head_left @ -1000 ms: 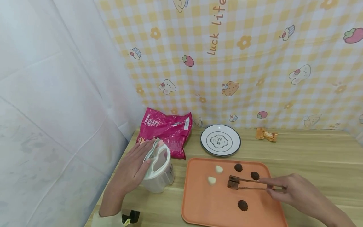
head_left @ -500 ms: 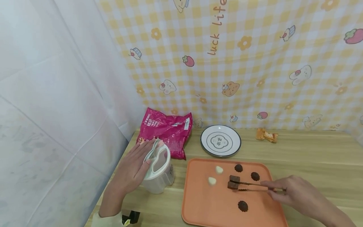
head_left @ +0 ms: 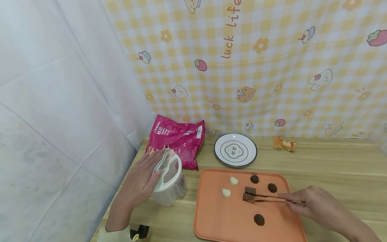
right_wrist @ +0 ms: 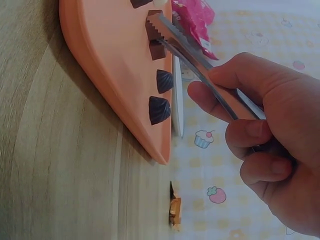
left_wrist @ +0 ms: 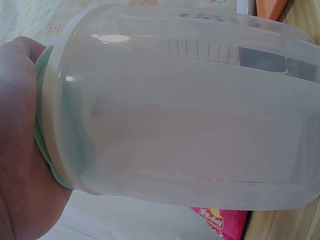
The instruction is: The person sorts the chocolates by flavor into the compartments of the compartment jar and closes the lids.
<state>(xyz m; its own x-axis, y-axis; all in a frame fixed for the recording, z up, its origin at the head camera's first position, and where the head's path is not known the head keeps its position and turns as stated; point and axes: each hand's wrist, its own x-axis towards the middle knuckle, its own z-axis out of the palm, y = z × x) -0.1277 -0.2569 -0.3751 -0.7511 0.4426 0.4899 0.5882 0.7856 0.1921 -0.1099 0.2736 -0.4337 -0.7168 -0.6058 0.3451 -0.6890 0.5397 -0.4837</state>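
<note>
My right hand (right_wrist: 280,125) holds metal tongs (right_wrist: 200,67) above the orange tray (head_left: 217,222). The toothed tips are at two square chocolates (head_left: 249,194), which sit side by side; in the right wrist view one tip overlaps the farther square, and whether it is gripped cannot be told. Fluted dark chocolates (head_left: 259,219) and two small white pieces (head_left: 226,193) lie around them on the tray. My left hand (head_left: 140,178) rests on the lid of a clear plastic container (left_wrist: 190,120), its fingers stretched over the pale green top and the thumb along the lid.
Behind the container lies a magenta snack bag (head_left: 178,137). A white plate (head_left: 222,143) with a dark rim stands behind the tray. An orange-wrapped candy (head_left: 284,144) lies at the back right, before the checked curtain (head_left: 272,70).
The tongs' arms have drawn closer together and their tips have shifted a little on the square chocolates. My left hand and the container have stayed put.
</note>
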